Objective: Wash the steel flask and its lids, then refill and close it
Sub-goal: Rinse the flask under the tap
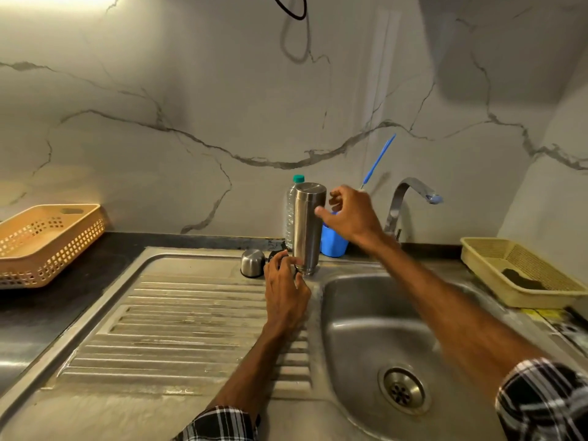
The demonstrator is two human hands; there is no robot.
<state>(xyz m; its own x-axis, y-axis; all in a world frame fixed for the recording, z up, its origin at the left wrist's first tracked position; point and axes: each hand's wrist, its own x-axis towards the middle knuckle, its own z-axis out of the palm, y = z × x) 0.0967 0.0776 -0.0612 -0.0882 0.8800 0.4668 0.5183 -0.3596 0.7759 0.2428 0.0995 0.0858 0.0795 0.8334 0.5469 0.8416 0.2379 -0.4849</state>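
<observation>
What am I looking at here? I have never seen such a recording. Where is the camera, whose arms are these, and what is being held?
There is no machine here. These are a person's two bare arms, filmed by one wide camera worn on the head, which looks down at a kitchen sink. The steel flask stands on the sink's edge. The left hand curls its fingers round a dark lid at the flask's foot. The right hand is beside the flask's top and holds nothing; whether its thumb touches the flask I cannot tell. A steel cap sits to the left. A plastic bottle and a blue cup stand behind, and the tap is on the right.
</observation>
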